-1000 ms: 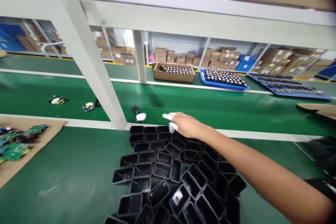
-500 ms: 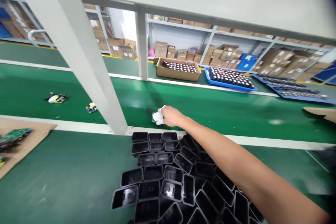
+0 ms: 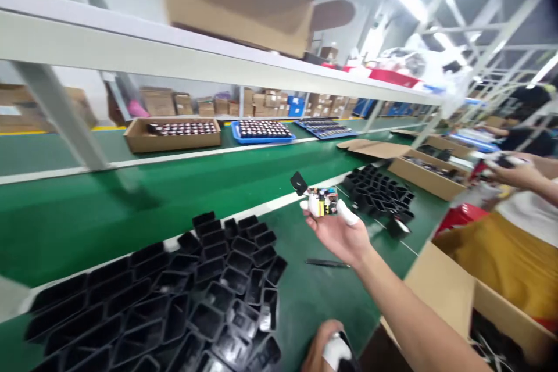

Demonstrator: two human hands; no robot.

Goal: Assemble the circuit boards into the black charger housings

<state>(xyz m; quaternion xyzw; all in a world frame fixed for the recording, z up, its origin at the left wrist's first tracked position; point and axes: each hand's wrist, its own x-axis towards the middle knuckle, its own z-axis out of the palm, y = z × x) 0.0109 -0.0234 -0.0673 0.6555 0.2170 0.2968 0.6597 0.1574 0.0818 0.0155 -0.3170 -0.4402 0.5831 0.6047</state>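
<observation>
My right hand (image 3: 342, 235), palm up with white finger covers on its fingertips, holds a small circuit board (image 3: 326, 202) by its edges. Coloured components and a yellow part show on the board. A flat black piece (image 3: 299, 183) sticks out at its upper left. At the bottom edge, my left hand (image 3: 320, 349) is curled round a black object (image 3: 346, 351), partly cut off and blurred. To the left, many open black plastic cases (image 3: 207, 319) lie close together on the green table. Dark tweezers (image 3: 328, 263) lie below my right hand.
A co-worker's hand (image 3: 517, 171) holds something at the right. More black cases (image 3: 375, 189) stand nearby. An open carton (image 3: 440, 282) sits at lower right. Beyond the green belt (image 3: 183, 186) are a carton (image 3: 174, 142) and blue trays (image 3: 264, 139). A shelf beam (image 3: 261, 72) crosses above.
My right hand has lifted the circuit board off the green belt and turned palm up. The view has swung right, bringing my left hand and a co-worker into sight.
</observation>
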